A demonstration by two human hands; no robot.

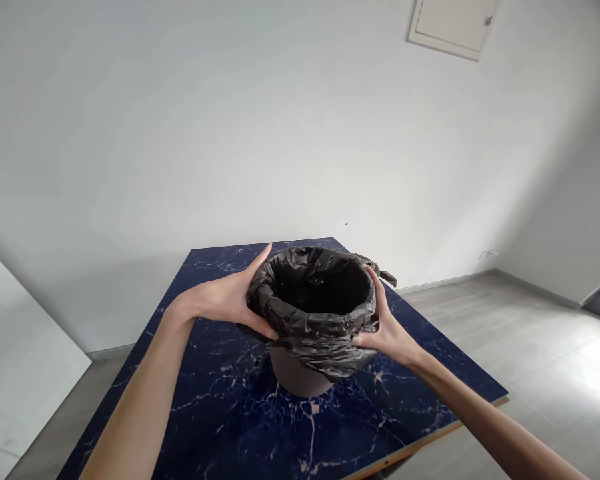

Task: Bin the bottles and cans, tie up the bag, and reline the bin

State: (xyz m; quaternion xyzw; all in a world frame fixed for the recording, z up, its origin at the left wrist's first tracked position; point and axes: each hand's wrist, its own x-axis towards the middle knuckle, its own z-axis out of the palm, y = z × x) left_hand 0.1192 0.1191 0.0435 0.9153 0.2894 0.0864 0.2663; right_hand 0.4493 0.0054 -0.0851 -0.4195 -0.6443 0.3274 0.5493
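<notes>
A black bin bag point(325, 327) lines a small pale trash bin point(297, 373) and is folded outward over its rim. The bin stands upright on the blue marbled table, its lower wall showing below the bag. On the left side of the rim, my left hand point(235, 297) grips the bag, thumb in front and a finger reaching toward the back. My right hand point(383, 327) holds the bag on the right side, its thumb pressed to the front. Inside, the bag is dark and I cannot make out the bottom.
The blue marbled table point(210, 413) has a bare wooden edge at the right front. A dark bunched strip point(380, 270) sticks out behind my right hand. Beyond are a white wall point(300, 133), a wall panel point(453, 27), grey flooring point(480, 333) and a white surface point(25, 373) at left.
</notes>
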